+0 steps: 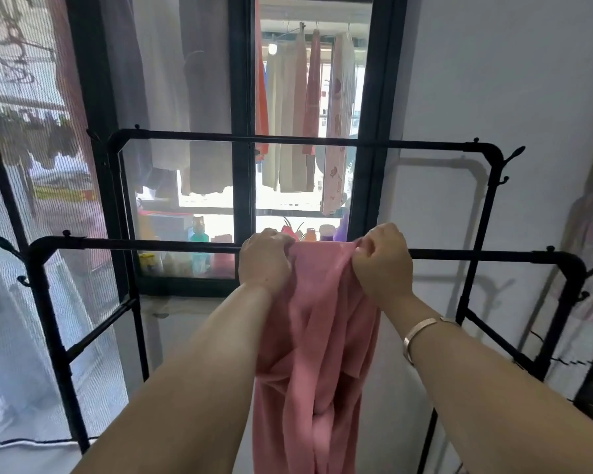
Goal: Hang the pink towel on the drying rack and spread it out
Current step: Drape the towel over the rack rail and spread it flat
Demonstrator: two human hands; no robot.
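The pink towel (pixel 317 340) hangs bunched over the near top bar of the black drying rack (pixel 144 244), falling in folds toward me. My left hand (pixel 266 260) grips the towel's top edge at the bar on the left. At the right, my right hand (pixel 382 260) pinches the same edge; a metal bracelet sits on that wrist. The two hands are about a towel's bunched width apart. The bar is hidden where the cloth covers it.
A second, farther rack bar (pixel 288 138) runs parallel behind. Beyond it is a dark-framed window (pixel 243 97) with clothes hanging outside and bottles (pixel 199 239) on the sill. Mesh curtain on the left, white wall on the right, hooks at the rack's corners.
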